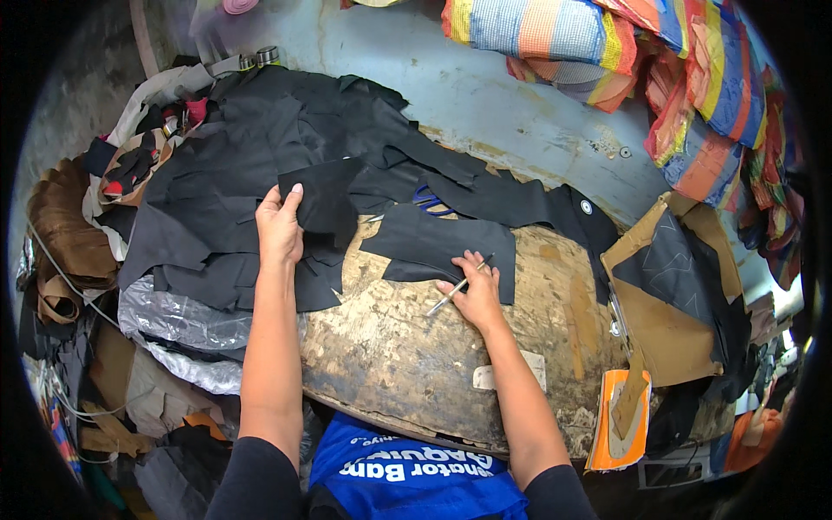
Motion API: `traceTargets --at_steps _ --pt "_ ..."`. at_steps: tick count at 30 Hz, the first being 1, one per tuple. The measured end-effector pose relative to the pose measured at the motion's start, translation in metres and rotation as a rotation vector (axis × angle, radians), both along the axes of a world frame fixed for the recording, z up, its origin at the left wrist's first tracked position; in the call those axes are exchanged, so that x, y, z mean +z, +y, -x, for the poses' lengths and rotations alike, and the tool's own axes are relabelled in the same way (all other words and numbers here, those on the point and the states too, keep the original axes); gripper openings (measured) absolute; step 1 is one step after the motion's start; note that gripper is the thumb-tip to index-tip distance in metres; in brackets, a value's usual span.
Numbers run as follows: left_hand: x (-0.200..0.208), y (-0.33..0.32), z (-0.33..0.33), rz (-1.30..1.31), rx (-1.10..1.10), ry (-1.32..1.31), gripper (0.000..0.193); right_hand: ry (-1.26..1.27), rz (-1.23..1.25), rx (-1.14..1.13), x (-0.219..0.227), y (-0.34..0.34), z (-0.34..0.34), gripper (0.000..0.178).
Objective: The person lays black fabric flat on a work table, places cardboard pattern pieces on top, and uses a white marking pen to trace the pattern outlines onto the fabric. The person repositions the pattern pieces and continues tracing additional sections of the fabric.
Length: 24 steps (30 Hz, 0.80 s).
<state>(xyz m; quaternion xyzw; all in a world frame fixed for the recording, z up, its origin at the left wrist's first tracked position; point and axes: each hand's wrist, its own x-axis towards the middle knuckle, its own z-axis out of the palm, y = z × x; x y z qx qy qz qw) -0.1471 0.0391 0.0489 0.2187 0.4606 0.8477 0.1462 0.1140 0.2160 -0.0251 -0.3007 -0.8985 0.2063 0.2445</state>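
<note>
A piece of black leather-like sheet (322, 198) is pinched between the thumb and fingers of my left hand (280, 230), raised over a heap of similar black pieces (217, 165). My right hand (477, 290) grips a slim silver pen (445, 300), its lower end slanting toward the near left. The fingers of that hand rest on a flat black cut piece (438, 238) lying on the worn wooden table (381, 347). Just beyond this piece, blue scissor handles (428, 201) show, partly covered by black material.
On the right stands a brown cardboard piece (624, 251) with black material and chalk-like lines. An orange-covered pad (614, 438) with a tan template hangs at the table's right edge. Striped woven sacks (555, 35) hang at the upper right. Clear plastic (178, 312) and brown rolls (69, 225) lie left.
</note>
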Motion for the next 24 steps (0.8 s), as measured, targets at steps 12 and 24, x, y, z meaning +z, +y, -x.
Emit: traceTargets --at_steps 12,24 --pt "0.043 -0.033 -0.11 -0.369 -0.879 -0.409 0.032 0.34 0.344 -0.041 0.038 -0.051 -0.093 0.047" --pt "-0.04 -0.022 -0.109 0.728 -0.574 0.288 0.057 0.107 -0.099 -0.148 -0.01 -0.065 -0.161 0.033"
